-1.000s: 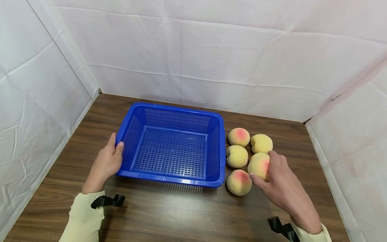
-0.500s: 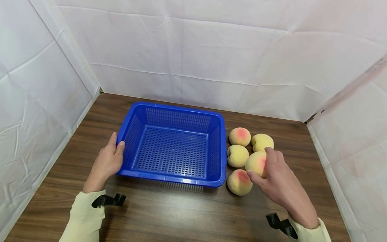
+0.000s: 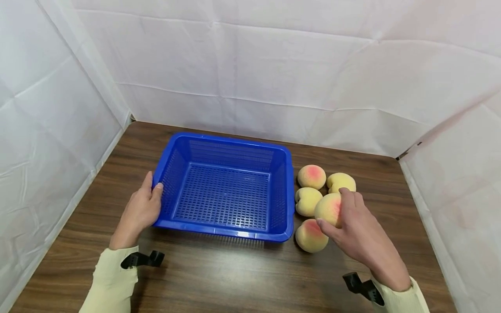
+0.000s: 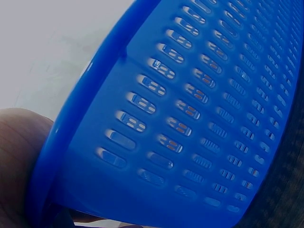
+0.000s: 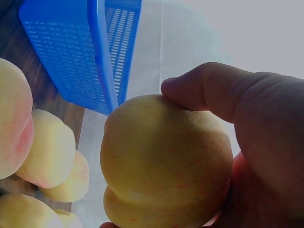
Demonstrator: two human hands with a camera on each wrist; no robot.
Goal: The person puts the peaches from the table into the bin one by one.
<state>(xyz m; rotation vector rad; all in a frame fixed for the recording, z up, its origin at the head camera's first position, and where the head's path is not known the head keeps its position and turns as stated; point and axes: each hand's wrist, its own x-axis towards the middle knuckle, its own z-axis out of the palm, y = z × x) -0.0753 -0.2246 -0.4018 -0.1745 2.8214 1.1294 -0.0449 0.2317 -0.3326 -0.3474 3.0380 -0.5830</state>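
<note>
- Right hand [image 3: 362,230] and held peach [image 3: 328,211] sit slightly farther toward 10 o'clock than one second ago, nearer the blue basket [image 3: 225,195]; left hand [image 3: 141,206] keeps its place.
- Clock directions below as read in the head view, unless noted.
- Hands: well apart from each other, each occupied.
- Right hand: at 4 o'clock of the held peach, clamped on it. Right wrist view shows the thumb across the peach's upper side, 1 o'clock; the other fingers are mostly hidden behind the fruit.
- Left hand: clamped on the basket's rim at its 9 o'clock side, thumb over the edge.
- Held peach: at 3 to 4 o'clock of the basket, apart from it. Pink blush on its 3 o'clock side. Clearance above the table [image 3: 235,274]: cannot tell.
- Loose fruit around the held peach: blushed peach [image 3: 312,177] at 11 o'clock, yellow peach [image 3: 308,202] at 10, lower peach [image 3: 312,236] at 7, far peach [image 3: 342,183] at 1, the last lying near the right hand's fingertips.
- Basket: upright, mouth up, perforated floor and walls.
- Surroundings: dark wood-grain table; white cloth [image 3: 250,65] at 12 o'clock, also along 9 and 3.
- Wrists: pale sleeves [image 3: 111,278], black mounts [image 3: 142,259].
</note>
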